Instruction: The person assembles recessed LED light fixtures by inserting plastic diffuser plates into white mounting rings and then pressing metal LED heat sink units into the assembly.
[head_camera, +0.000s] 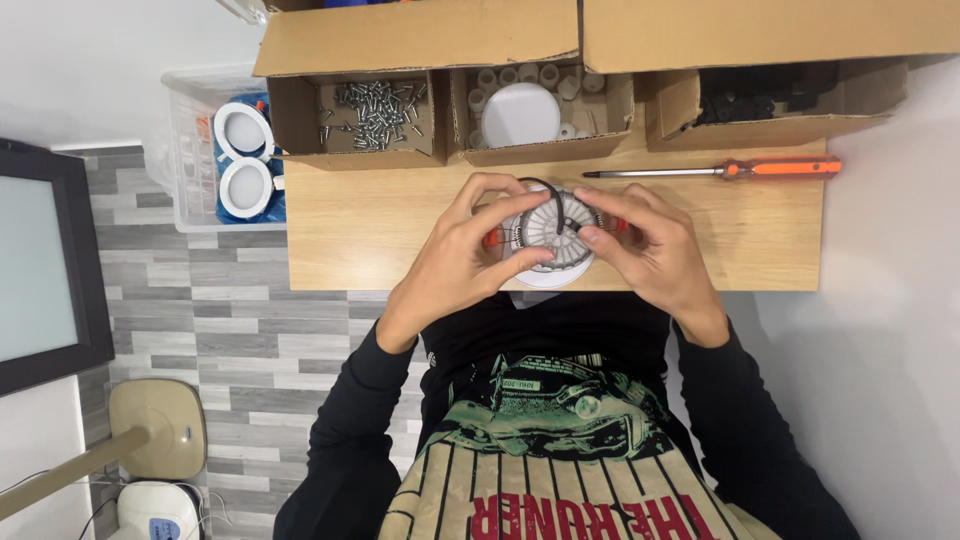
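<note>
Both hands closed on one round white downlight fitting (547, 232), ribbed back face up, at near edge of wooden table (380, 225), roughly centred between the wrists. Left hand (462, 255) gripping left rim of fitting, thumb under the near edge, fingers curled over the top-left. Right hand (648, 245) gripping right rim, thumb pressed on the ribbed centre, fingers over the far right side. Orange spring-clip tips visible at each side of fitting, partly hidden by fingers. Black wire loop (548, 190) arching off top of fitting, between the two sets of fingertips. Orange-handled screwdriver (725, 170) lying flat on table, just beyond right hand, not touched. Three open cardboard boxes along far edge: left box of screws (375, 112), middle box with a white disc and small white parts (520, 112), right box of black parts (765, 92). Clear plastic bin (195, 150) left of table, holding two white rings (243, 160). Contact of fitting with table surface: cannot tell.
</note>
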